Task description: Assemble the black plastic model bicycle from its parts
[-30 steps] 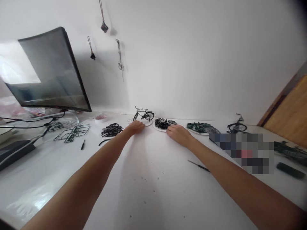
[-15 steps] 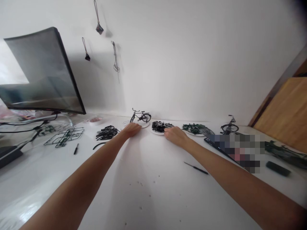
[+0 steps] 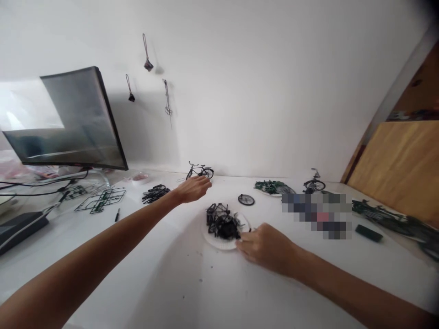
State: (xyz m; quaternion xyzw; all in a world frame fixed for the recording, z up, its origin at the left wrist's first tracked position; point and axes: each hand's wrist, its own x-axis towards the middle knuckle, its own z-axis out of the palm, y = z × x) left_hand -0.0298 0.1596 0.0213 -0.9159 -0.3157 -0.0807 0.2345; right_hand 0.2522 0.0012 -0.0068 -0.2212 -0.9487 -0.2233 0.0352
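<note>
My right hand point(image 3: 265, 249) sits at the rim of a white plate point(image 3: 219, 243) at lower centre, fingers pressed together; I can't tell whether they pinch it. A light, level hold there keeps the tangled black wire bicycle parts point(image 3: 222, 222) from sliding. My left hand point(image 3: 194, 189), fingers together, lies just beside a small wire bicycle point(image 3: 199, 171) at upper centre.
</note>
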